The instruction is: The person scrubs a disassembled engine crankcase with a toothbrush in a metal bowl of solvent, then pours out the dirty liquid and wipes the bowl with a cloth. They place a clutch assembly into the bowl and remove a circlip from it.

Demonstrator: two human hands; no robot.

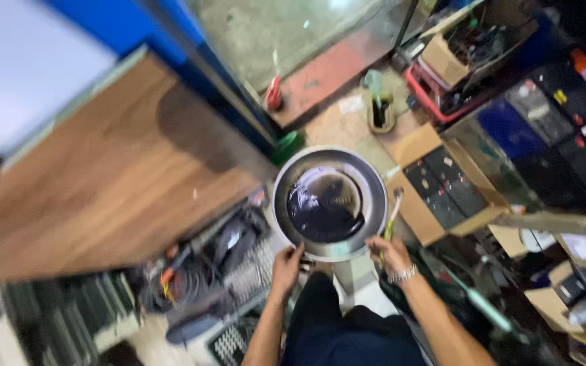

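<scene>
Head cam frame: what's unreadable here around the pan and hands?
- Tool in the right hand: blurred, thin, kind unclear.
- Left hand fingertips: curled over the metal pan rim, grip hidden.
- Dark liquid: depth unreadable, glare.
- Floor clutter left of the legs: motion-blurred.
- Boxes on the right: contents too small.

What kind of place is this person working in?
Probably a cluttered repair workshop, perhaps for vehicles. Both hands hold a metal pan of dark oily liquid, black batteries sit in a cardboard box, and cables and parts are heaped on the floor.

Left hand and right hand gripping.
</scene>
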